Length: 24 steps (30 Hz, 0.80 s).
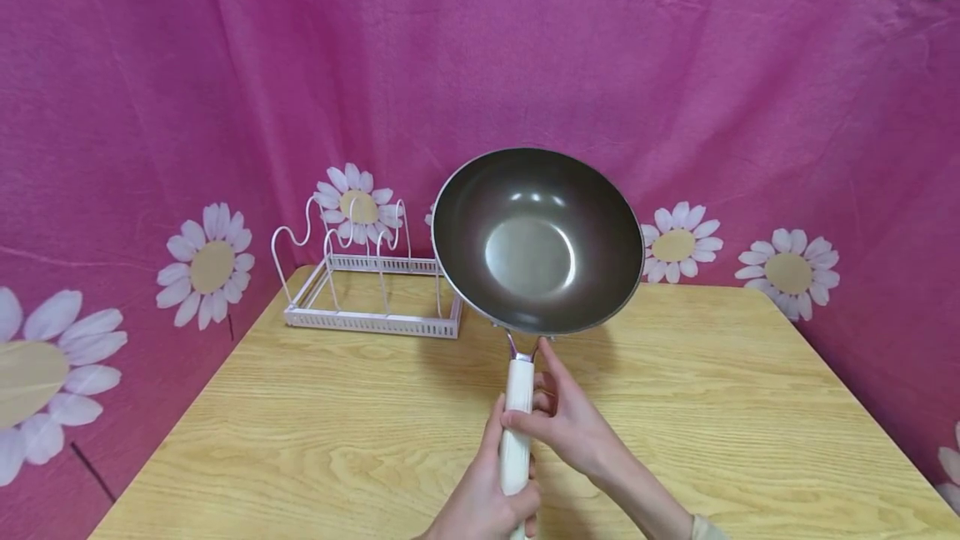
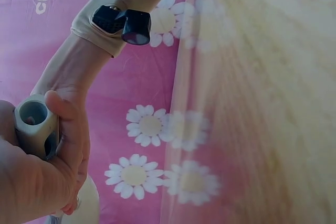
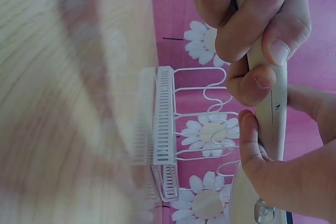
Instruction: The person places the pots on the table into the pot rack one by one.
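A deep frying pan [image 1: 536, 182] with a dark inside and a pale handle [image 1: 517, 390] is held up above the table in the head view, its inside facing me. My left hand [image 1: 487, 494] grips the lower part of the handle, fingers wrapped round it. Higher up, my right hand [image 1: 577, 423] holds the handle between thumb and fingers, its index finger reaching to the pan's underside near the metal bracket. In the left wrist view the hollow handle end [image 2: 38, 137] sticks out of the left hand. The right wrist view shows a rivet [image 3: 264, 211] on the pan's pale outside.
A white wire rack [image 1: 371, 323] with looped dividers stands at the back left of the wooden table [image 1: 337, 440], left of the pan. Pink cloth [image 1: 525, 65] with daisies hangs behind and along both sides.
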Available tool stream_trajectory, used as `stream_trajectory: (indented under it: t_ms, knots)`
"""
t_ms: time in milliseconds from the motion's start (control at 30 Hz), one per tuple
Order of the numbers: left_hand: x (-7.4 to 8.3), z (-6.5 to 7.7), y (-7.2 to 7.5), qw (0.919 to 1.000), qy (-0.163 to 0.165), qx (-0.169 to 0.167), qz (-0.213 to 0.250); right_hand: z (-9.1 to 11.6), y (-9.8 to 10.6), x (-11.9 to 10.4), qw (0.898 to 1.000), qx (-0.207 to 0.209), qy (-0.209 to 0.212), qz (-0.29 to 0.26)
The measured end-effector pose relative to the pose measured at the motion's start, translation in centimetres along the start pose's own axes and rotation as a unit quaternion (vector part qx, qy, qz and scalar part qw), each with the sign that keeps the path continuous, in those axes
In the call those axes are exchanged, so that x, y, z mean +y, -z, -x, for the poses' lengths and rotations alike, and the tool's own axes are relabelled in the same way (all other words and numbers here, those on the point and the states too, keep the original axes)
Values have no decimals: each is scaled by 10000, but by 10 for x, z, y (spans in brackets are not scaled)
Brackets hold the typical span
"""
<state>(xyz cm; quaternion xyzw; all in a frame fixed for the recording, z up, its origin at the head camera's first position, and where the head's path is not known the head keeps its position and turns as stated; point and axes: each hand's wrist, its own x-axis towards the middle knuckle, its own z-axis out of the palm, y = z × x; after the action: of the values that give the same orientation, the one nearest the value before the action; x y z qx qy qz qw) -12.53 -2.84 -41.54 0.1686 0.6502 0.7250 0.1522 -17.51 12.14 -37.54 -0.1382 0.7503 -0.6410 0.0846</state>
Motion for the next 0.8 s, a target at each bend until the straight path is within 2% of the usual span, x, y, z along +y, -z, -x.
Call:
stream_trajectory:
  t_ms: [400,800]
  knots:
    - [10,1,7,9994,-119,157,-298,-10,-6,-14,9998,78,151,77]
    - [20,2,13,9973,-274,459,-498,-20,-12,-28,9977,-204,630,126]
